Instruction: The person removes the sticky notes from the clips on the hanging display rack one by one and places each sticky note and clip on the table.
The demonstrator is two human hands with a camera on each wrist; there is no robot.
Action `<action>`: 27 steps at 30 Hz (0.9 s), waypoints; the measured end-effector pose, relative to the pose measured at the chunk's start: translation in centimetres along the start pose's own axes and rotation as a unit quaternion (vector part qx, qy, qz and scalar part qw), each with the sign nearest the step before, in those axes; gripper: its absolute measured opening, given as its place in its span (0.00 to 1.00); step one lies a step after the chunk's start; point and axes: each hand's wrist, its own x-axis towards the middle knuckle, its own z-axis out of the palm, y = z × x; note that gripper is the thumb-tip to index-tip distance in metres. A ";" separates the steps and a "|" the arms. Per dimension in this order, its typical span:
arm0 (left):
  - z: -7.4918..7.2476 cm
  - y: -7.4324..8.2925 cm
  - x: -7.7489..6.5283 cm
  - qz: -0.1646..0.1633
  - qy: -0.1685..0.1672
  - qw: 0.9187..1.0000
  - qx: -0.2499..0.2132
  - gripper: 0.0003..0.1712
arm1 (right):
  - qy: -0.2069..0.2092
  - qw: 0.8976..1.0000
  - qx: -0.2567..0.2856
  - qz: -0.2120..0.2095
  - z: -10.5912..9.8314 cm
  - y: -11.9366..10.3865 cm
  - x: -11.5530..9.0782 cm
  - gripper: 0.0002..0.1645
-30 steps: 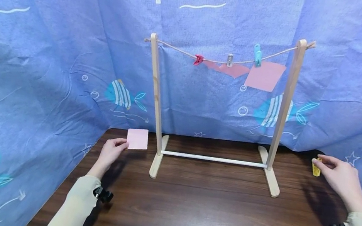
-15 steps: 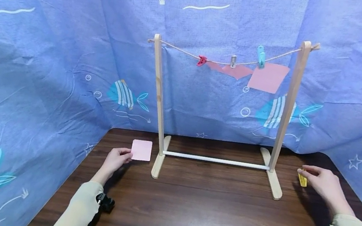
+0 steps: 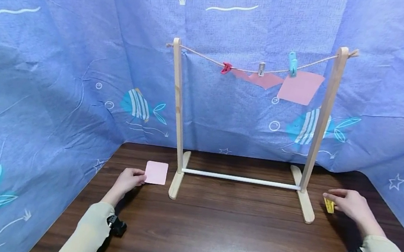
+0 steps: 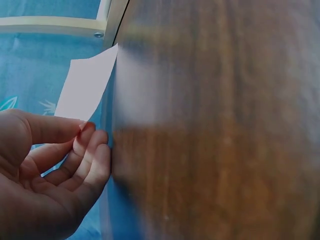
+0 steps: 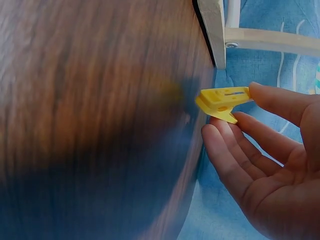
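Note:
Between thumb and fingers, my left hand (image 3: 126, 184) pinches a square pink paper (image 3: 156, 173) by its lower left corner, left of the wooden rack. In the left wrist view the paper (image 4: 89, 87) tilts up from the fingertips, close over the table. My right hand (image 3: 352, 207) holds a yellow clothespin (image 3: 329, 205) to the right of the rack. The right wrist view shows thumb and fingers on the handles of the clothespin (image 5: 222, 101), its nose facing the table.
The wooden rack (image 3: 177, 105) carries a sagging string (image 3: 203, 56). On it are a red clip (image 3: 226, 68), a silver clip (image 3: 261, 69) and a blue clothespin (image 3: 292, 64), with pink papers (image 3: 300, 87) hanging. A white rod (image 3: 241, 179) joins the feet. Blue cloth (image 3: 226, 121) surrounds the table (image 3: 232, 235).
My left hand has lowered the pink paper and shifted slightly right. My right hand has moved left and toward me with the yellow clothespin. The view has turned slightly.

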 end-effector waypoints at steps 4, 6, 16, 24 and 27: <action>0.1 -0.1 0.2 -0.001 -0.005 1.000 0.011 0.16 | -0.017 1.000 0.003 0.001 0.3 -0.2 0.2 0.34; 0.1 -0.1 0.3 0.000 -0.009 1.000 0.011 0.16 | -0.024 1.000 0.004 0.006 0.4 -0.4 0.3 0.35; 0.2 1.1 -0.1 -0.014 -0.044 0.999 -0.002 0.17 | -0.056 0.998 0.016 0.026 1.1 -1.1 1.3 0.38; 0.6 1.2 0.1 -0.031 -0.050 0.998 0.004 0.17 | -0.074 0.995 0.033 0.058 1.6 -2.0 1.9 0.37; 0.7 1.2 0.1 -0.031 -0.053 0.998 0.005 0.17 | -0.082 0.994 0.041 0.052 1.7 -2.2 2.0 0.36</action>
